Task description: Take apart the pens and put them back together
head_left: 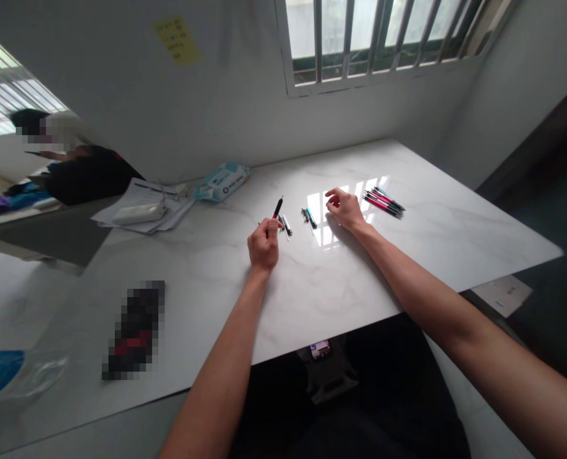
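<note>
Head view: left hand (263,245) half hides pen (277,209).

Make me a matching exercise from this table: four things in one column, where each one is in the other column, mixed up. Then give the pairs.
Things
1. red and black pen
2. bunch of pens
3. wipes pack
4. papers

Places
A. by the wall, just right of the papers
B. held in the left hand
C. far left part of the table, under a white object
D. lying on the table to the right of the right hand

Pairs: 1-B, 2-D, 3-A, 4-C
</note>
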Motion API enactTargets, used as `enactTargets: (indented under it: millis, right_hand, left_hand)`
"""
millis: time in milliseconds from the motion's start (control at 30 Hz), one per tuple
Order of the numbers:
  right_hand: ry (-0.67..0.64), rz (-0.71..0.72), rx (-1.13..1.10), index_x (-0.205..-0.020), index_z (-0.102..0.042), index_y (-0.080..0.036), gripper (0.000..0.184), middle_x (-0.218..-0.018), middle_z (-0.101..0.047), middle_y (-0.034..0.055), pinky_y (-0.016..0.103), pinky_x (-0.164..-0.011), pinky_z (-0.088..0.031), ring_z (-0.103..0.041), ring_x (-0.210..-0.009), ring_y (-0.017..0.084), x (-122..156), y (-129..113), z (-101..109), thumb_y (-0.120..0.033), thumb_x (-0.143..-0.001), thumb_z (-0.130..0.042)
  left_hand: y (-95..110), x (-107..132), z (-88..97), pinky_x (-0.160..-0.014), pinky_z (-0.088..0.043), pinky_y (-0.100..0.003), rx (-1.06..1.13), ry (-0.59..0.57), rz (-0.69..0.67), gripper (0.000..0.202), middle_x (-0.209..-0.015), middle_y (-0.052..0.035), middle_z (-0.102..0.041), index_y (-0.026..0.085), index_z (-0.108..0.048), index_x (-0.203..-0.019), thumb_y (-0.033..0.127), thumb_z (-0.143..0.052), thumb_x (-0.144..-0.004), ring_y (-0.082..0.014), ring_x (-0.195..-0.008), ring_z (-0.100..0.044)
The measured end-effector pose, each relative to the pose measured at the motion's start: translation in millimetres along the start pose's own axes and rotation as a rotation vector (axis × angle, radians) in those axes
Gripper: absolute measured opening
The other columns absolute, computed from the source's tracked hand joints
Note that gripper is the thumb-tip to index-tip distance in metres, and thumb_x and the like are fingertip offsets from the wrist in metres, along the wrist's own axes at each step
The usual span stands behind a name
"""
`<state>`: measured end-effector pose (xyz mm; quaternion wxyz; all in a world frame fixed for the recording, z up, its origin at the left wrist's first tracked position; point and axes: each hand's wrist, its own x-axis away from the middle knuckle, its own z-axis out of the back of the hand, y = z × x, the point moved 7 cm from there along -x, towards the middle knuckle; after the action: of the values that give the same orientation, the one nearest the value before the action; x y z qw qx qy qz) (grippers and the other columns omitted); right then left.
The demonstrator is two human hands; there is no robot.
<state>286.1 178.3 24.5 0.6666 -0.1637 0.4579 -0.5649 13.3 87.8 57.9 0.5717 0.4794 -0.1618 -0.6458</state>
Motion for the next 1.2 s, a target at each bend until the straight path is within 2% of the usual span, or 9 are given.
enactTargets:
  millis: [267, 500, 633, 733, 833, 900, 967, 1067, 1200]
  right_hand:
    - [-0.093, -0.001, 0.147, -0.108, -0.08, -0.018, 0.029, -0.099, -0.081, 0.0067, 0.035, -0.091, -0.056, -0.073, -0.088, 0.021, -9, 3, -27, -0.01, -0.084, -0.066]
    - [-0.121, -0.042, 0.048, -0.112, -0.078, -0.016, 0.033, -0.101, -0.08, 0.0088, 0.037, -0.092, -0.055, -0.071, -0.09, 0.021, -19, 2, -20, -0.013, -0.08, -0.07]
    - [-0.255, 0.086, -0.104, -0.12, -0.073, -0.019, 0.047, -0.113, -0.077, 0.0089, 0.035, -0.085, -0.055, -0.069, -0.097, 0.023, -11, -32, -15, -0.019, -0.074, -0.079]
    - [-0.357, 0.154, -0.232, -0.094, -0.068, -0.02, 0.035, -0.089, -0.071, 0.0029, 0.029, -0.071, -0.048, -0.062, -0.079, 0.018, 5, -66, -18, -0.044, -0.077, -0.087]
    - [-0.423, 0.16, -0.297, -0.065, -0.047, -0.022, 0.059, -0.061, -0.044, -0.0058, 0.027, -0.057, -0.031, -0.038, -0.06, 0.011, 24, -91, -28, -0.068, -0.083, -0.079]
    - [-0.416, 0.145, -0.306, -0.057, -0.034, -0.023, 0.072, -0.056, -0.028, -0.0071, 0.029, -0.055, -0.021, -0.026, -0.057, 0.01, 34, -99, -34, -0.077, -0.084, -0.073]
    - [-0.365, 0.126, -0.312, -0.053, -0.027, -0.024, 0.077, -0.054, -0.022, -0.0068, 0.031, -0.055, -0.016, -0.02, -0.057, 0.01, 38, -102, -35, -0.081, -0.085, -0.068]
    - [-0.288, 0.128, -0.358, -0.054, -0.028, -0.024, 0.077, -0.055, -0.022, -0.0063, 0.031, -0.055, -0.016, -0.02, -0.057, 0.01, 40, -106, -32, -0.082, -0.087, -0.066]
    - [-0.283, 0.182, -0.404, -0.059, -0.032, -0.024, 0.07, -0.058, -0.026, -0.0062, 0.03, -0.056, -0.02, -0.023, -0.059, 0.011, 44, -115, -28, -0.076, -0.091, -0.066]
  left_hand:
    - [2, 1, 1.0, -0.064, -0.031, -0.029, -0.039, -0.006, -0.015, 0.045, -0.061, 0.0018, -0.051, 0.023, -0.067, -0.082, 0.053, -0.045, -0.107, -0.017, -0.061, -0.05]
    - [0, 2, -1.7, -0.065, -0.032, -0.029, -0.048, -0.021, -0.029, 0.045, -0.064, 0.0008, -0.056, 0.023, -0.066, -0.085, 0.054, -0.043, -0.109, -0.0179, -0.065, -0.055]
    - [0, 2, -1.8, -0.065, -0.034, -0.028, -0.057, -0.016, -0.031, 0.042, -0.069, 0.0005, -0.061, 0.023, -0.066, -0.099, 0.054, -0.04, -0.111, -0.0173, -0.066, -0.057]
    - [7, 5, -4.0, -0.069, -0.038, -0.028, -0.084, -0.041, -0.104, 0.036, -0.081, -0.0014, -0.069, 0.024, -0.066, -0.115, 0.049, -0.04, -0.112, -0.0179, -0.072, -0.062]
    - [18, 11, -10.0, -0.077, -0.043, -0.029, -0.103, -0.102, -0.197, 0.031, -0.098, -0.0044, -0.074, 0.025, -0.064, -0.126, 0.042, -0.042, -0.112, -0.0198, -0.084, -0.066]
    - [25, 14, -14.5, -0.081, -0.043, -0.03, -0.135, -0.136, -0.237, 0.028, -0.102, -0.0063, -0.074, 0.024, -0.065, -0.121, 0.037, -0.042, -0.111, -0.0214, -0.089, -0.066]
    - [29, 17, -18.5, -0.082, -0.043, -0.032, -0.184, -0.157, -0.256, 0.027, -0.101, -0.0077, -0.073, 0.023, -0.064, -0.112, 0.034, -0.039, -0.111, -0.0231, -0.09, -0.066]
    - [32, 19, -23.6, -0.076, -0.04, -0.032, -0.245, -0.183, -0.247, 0.027, -0.096, -0.0077, -0.071, 0.022, -0.062, -0.106, 0.032, -0.037, -0.111, -0.0238, -0.084, -0.065]
    - [29, 20, -27.7, -0.07, -0.034, -0.031, -0.22, -0.21, -0.192, 0.03, -0.083, -0.0046, -0.068, 0.023, -0.062, -0.103, 0.045, -0.043, -0.111, -0.0229, -0.073, -0.063]
